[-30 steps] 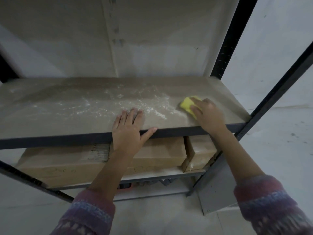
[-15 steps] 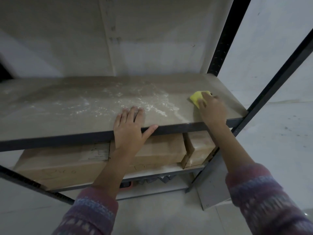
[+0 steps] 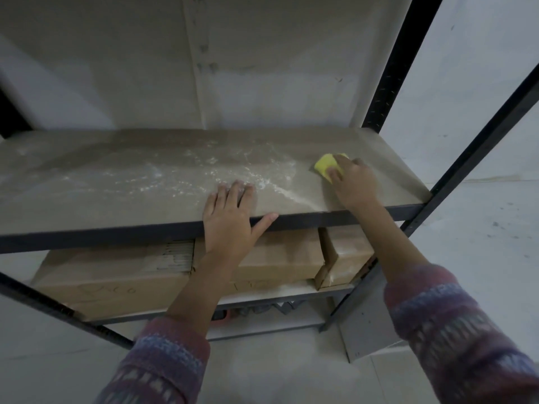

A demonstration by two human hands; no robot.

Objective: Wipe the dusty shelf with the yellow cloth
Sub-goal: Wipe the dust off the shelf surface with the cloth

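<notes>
Bottom of frame: two patterned knit sleeves, left sleeve (image 3: 163,371) and right sleeve (image 3: 449,330), forearms bare, both reaching up-frame. Lower centre: cardboard boxes (image 3: 116,281) lying flat on the lower tier, with a smaller box (image 3: 347,252) just beside them at the right. Something orange shows under that tier, too hidden to identify.

Left hand (image 3: 230,217), centre frame, rests palm-down on the front edge of the dusty shelf (image 3: 87,205). Its fingers are straight and close together on the board, and the thumb is spread out along the dark front rail.

Right hand (image 3: 354,185), right of centre, is on the yellow cloth (image 3: 325,164). The fingers are bent over the bunched cloth and press it onto the shelf board, right part of the shelf, about mid-depth. White dust (image 3: 180,179) is streaked across the middle of the board, between the two hands and out to the left.

Far: black upright post (image 3: 390,62) at the upper right, pale wall (image 3: 116,68) behind.
</notes>
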